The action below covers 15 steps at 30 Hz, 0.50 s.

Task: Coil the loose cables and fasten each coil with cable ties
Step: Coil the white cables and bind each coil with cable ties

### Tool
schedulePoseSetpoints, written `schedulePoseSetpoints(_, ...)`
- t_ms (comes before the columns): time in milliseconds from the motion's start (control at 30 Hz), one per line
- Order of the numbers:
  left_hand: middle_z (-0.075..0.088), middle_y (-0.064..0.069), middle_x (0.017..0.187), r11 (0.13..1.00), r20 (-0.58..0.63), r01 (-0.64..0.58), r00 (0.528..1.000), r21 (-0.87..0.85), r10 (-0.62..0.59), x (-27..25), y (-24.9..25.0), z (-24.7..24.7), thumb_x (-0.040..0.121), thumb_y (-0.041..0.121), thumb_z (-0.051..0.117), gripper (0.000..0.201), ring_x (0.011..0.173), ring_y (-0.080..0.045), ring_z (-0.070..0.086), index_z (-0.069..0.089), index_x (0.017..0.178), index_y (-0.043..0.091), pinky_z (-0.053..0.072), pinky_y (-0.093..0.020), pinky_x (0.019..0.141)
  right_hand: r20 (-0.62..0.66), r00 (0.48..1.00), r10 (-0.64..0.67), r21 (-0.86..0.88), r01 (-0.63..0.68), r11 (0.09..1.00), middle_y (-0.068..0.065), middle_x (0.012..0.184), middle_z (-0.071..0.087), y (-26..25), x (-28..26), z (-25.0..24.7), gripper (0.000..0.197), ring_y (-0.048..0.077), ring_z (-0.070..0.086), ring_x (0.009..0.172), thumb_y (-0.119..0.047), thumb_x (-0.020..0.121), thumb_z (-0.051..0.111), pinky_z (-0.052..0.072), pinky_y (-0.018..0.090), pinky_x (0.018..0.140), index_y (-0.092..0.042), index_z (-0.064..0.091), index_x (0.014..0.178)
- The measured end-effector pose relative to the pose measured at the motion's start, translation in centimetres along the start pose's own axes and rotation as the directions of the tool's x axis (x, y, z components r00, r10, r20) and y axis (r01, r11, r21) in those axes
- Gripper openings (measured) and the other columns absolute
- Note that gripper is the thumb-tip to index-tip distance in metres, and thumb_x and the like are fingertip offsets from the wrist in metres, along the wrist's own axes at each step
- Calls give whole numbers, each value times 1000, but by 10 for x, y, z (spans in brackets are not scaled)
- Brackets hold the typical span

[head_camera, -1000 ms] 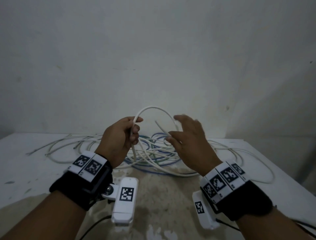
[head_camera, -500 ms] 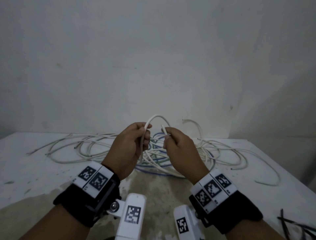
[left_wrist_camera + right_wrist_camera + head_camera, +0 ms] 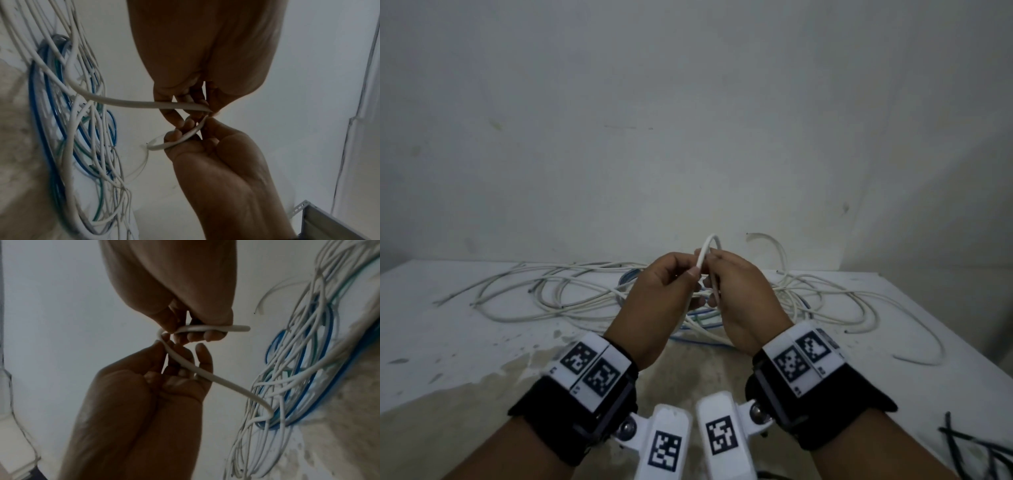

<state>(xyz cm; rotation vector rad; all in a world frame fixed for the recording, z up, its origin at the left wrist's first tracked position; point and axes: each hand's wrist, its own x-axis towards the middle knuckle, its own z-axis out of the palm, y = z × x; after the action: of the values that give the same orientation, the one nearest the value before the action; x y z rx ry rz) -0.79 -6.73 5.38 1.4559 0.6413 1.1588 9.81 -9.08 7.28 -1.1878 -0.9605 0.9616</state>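
Nearest the person, at the near right corner of the surface, a few dark cable ties lie in a loose bunch, well apart from everything else. The near middle of the surface shows a bare brownish patch where the white coating has worn off.

Above that patch both hands are raised and close together, knuckles nearly touching. The left hand has its grip closed on a white cable, pinching it between thumb and fingers; the left wrist view shows the cable running from the tangle straight into those fingertips. The right hand has its grip curled round the same cable, close to its free end: the right wrist view shows the short cut end sticking out past the curled fingers. Between the two hands the cable bends into a small tight loop that stands up above the knuckles.

Beyond the hands, across the middle of the surface and toward its far edge, lies the cable pile: many white strands in wide slack loops, with blue and green strands mixed in at the centre, just behind the hands. One white end curls up off the pile at the far right. A plain pale wall rises behind the far edge.
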Motion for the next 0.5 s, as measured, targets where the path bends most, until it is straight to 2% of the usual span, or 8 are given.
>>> schedulePoseSetpoints(100,67,5,75,996,-6,-51,999,76,52,-2,-1,3,96,6,48,21,72,-14,63,66,87,14,54,-23,66,47,995,90,207,-97,974,8,84,62,-4,-1,0,20,15,51,58,-20,96,48,39,27,49,-10,66,92)
schedulePoseSetpoints(200,67,-2,80,986,-26,-105,994,131,109,-1,-6,5,95,5,50,19,70,-14,62,65,88,13,52,-20,61,72,990,119,323,-136,937,8,75,55,-4,1,-1,26,14,46,50,-23,97,45,35,29,51,-7,64,89)
schedulePoseSetpoints(333,67,-9,83,969,-8,-164,986,185,169,1,-15,8,94,10,54,11,72,-11,64,59,90,2,51,-22,61,12,997,70,278,-70,958,2,77,54,-5,5,-2,32,13,49,69,-26,100,42,41,29,66,-10,62,82)
schedulePoseSetpoints(400,65,-9,77,946,20,-188,982,263,190,3,-19,6,97,21,51,22,69,-12,62,57,86,2,51,-28,65,8,999,34,258,-35,965,2,76,54,-10,6,-4,31,13,49,68,-25,101,40,40,28,65,-11,60,81)
schedulePoseSetpoints(500,65,1,75,873,162,-255,965,415,205,3,-24,1,100,38,38,39,74,-13,62,64,86,12,48,-30,75,81,996,-37,319,9,948,0,63,50,-24,9,-13,30,14,49,60,-25,102,36,38,28,61,-9,55,85)
